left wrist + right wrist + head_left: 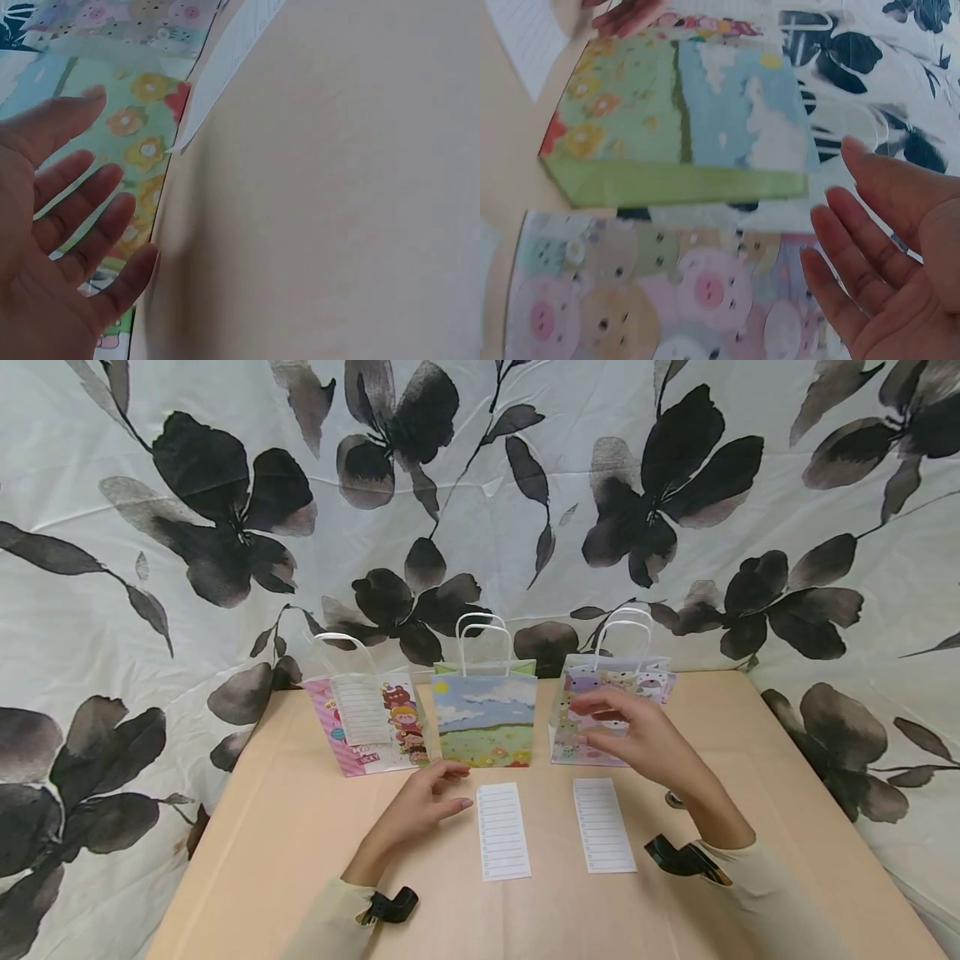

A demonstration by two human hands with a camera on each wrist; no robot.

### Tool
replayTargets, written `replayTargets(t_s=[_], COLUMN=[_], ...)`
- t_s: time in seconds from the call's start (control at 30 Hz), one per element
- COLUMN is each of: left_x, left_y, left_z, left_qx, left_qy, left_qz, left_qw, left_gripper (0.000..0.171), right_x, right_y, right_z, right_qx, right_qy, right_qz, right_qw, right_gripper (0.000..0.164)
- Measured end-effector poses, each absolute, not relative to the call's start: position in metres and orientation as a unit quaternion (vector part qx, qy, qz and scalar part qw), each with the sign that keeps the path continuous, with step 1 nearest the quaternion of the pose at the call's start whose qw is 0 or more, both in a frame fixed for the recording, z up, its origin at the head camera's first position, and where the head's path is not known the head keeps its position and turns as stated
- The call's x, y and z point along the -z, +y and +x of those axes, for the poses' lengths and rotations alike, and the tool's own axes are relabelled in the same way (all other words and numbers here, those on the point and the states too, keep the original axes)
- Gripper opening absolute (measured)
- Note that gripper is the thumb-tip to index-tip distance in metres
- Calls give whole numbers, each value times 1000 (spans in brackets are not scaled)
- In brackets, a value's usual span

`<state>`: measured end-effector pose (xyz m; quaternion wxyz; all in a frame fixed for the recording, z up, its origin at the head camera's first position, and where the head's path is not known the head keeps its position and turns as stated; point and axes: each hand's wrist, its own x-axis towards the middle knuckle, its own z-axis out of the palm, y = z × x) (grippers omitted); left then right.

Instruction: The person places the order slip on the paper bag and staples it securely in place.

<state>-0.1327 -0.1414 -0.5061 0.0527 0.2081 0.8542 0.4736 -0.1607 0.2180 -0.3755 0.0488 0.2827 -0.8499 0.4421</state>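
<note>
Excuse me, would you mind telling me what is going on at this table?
A person's left hand is near the landscape bag and the right hand is by the animal-print bag; neither holds anything. A lined card is on the front of the pink bag, and two more lined cards lie on the table.

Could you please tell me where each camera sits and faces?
Head: worn on the head, facing forward and down at the table; left hand and right hand show.
Left wrist: worn there, facing the meadow bag and table; left hand shows.
Right wrist: worn there, facing the meadow bag and animal bag; right hand and part of the left show.
Both wrist views share these bags.
</note>
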Motion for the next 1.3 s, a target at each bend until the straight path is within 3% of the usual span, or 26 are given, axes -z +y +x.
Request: replayTargets(t_s=[0.43,0.63,0.9,1.1,1.3], left_x=[517,520,519,506,485], left_y=[-112,-107,-101,-106,-117], left_z=[-140,-141,-140,-139,-149], left_qx=[-414,-367,-372,-447,-510], left_qy=[885,904,906,879,849], left_qz=[208,217,195,157,140], left_qw=[39,26,48,50,-5], left_gripper=[48,46,36,23,15], right_x=[353,350,352,358,361], right_y=[161,147,130,122,116], right_z=[-190,-203,-217,-225,-228], right_qx=[-426,-430,-431,-432,-439], right_qy=[-851,-849,-861,-865,-859], right_qz=[287,293,266,255,261], right_qw=[111,91,50,21,7], right_gripper=[57,61,67,58,51])
